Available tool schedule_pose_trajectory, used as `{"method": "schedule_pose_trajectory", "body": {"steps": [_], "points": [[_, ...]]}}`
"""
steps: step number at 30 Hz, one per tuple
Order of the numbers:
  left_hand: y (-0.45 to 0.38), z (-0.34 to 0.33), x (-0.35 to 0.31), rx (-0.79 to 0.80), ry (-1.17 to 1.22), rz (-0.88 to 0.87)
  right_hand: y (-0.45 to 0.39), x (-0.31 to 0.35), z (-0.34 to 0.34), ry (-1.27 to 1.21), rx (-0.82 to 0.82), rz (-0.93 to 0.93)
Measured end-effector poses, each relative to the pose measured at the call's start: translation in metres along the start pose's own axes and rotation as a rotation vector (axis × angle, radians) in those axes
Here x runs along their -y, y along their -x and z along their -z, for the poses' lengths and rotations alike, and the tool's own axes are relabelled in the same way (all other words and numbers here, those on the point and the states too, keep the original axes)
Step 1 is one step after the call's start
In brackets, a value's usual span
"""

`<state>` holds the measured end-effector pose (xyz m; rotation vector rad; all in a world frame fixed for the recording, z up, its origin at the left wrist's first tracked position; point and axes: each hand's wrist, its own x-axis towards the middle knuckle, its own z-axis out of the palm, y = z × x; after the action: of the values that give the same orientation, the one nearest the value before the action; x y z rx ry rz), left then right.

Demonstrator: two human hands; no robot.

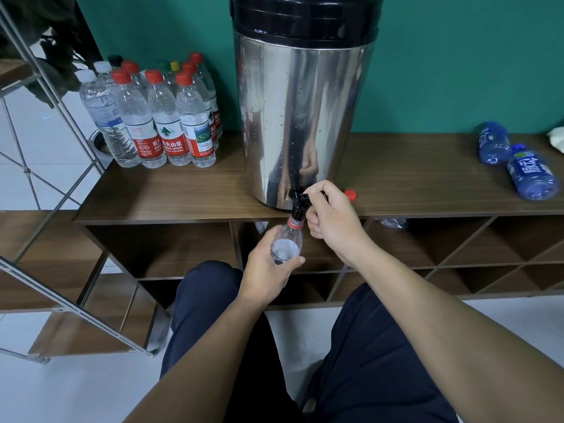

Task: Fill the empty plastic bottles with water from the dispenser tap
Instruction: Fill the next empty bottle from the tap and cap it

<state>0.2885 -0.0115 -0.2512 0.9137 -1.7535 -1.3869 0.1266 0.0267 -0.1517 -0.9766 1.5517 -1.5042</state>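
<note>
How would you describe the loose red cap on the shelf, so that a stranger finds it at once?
Start at the big steel water dispenser on the wooden shelf. Look at its base on the right, just behind the right hand that holds the tap lever. There the small red cap lies alone on the wood, on no bottle, unlike the red caps at the far left.

A wooden sideboard (189, 190) is set against a teal wall (457, 56), with open compartments (189, 248) divided by slanted partitions seen beneath its top. A metal-framed shelf unit (61, 300) is placed at the left, its wooden boards carried on thin rods. Dark leaves of a plant (58, 53) are seen at upper left. A pale crumpled object, possibly a cloth (556, 138), is cut off at the right edge. The person's dark trousers (375, 355) and a light floor (61, 389) are shown below.
</note>
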Motion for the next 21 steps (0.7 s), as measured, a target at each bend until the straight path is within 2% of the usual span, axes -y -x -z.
{"method": "schedule_pose_trajectory", "body": {"steps": [21], "points": [[0.0012,-0.0009,-0.0019,0.0,0.039,0.003,0.0012,0.0007,0.0012,0.027,0.003,0.007]]}}
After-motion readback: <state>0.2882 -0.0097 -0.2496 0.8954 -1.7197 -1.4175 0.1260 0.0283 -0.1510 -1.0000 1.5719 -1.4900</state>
